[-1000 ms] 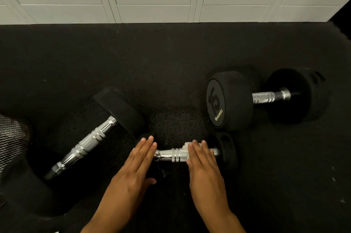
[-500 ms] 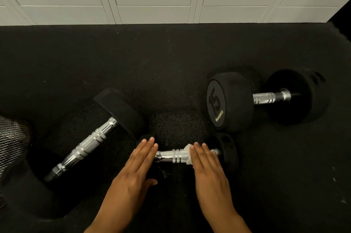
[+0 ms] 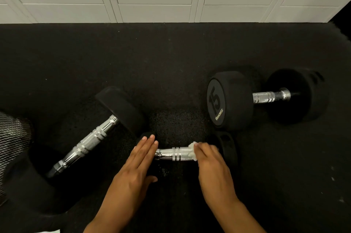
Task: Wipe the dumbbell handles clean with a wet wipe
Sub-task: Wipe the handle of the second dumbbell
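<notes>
Three dumbbells lie on the black floor (image 3: 171, 61). Nearest the near edge, the small dumbbell (image 3: 227, 148) takes both hands: the left hand (image 3: 136, 168) lies flat on its left end, fingers straight; the right hand (image 3: 212, 164) presses the wipe (image 3: 191, 152) onto the handle (image 3: 175, 154), fingers fairly straight.

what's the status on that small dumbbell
Left hand flat on the small dumbbell's left end. Right hand presses wipe on its handle. Nothing in the way.

glossy chrome handle (image 3: 175, 154) — knurled, matt rubber floor (image 3: 133, 58)
</notes>
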Tool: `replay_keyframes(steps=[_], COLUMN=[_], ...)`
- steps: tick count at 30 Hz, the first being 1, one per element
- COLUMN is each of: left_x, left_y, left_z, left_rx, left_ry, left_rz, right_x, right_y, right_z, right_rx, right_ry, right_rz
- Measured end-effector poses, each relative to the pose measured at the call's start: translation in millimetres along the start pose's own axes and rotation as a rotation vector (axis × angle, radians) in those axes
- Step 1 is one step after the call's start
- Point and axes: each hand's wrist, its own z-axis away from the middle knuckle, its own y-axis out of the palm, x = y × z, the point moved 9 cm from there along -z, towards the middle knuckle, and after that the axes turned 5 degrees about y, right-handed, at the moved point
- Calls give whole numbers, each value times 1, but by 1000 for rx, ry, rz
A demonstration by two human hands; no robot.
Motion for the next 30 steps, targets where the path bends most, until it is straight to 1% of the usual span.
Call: replay_keyframes(steps=[5, 7, 10, 13, 16, 18, 20, 22, 24, 26, 28, 30], left_x=[1, 2, 2, 2, 2, 2, 2, 2, 0, 0, 1, 2], left_y=[3, 4, 4, 5, 4, 3, 4, 5, 6, 5, 5, 5], left_z=[-2, -2, -2, -3, -3, -2, -3, -2, -3, -3, -4, -3], left_rx=[-6, -11, -15, -1, -16, -29, -23, -7, -4, -13, -24, -28], left_ry=[13, 11, 19, 28, 29, 28, 28, 36, 48, 48, 42, 38], left_rz=[3, -4, 6, 5, 15, 33, 36, 28, 26, 33, 40, 41], right_x=[7, 15, 18, 7, -1, 2, 8, 9, 5, 2, 3, 9], right_y=[2, 4, 5, 3, 6, 9, 12, 12, 9, 6, 10, 11], right_z=[7, 0, 6, 18, 11, 3, 4, 10, 13, 8, -2, -3], right_rx=[-122, -140, -124, -120, -141, -136, -105, -87, -119, -155, -130, -124], right_ry=[27, 24, 2, -26, 41, 109, 107, 63, 35, 89, 149, 137], right_rz=[-65, -81, -85, -23, 14, -36, -81, -96, -76, -64, -72, -47])
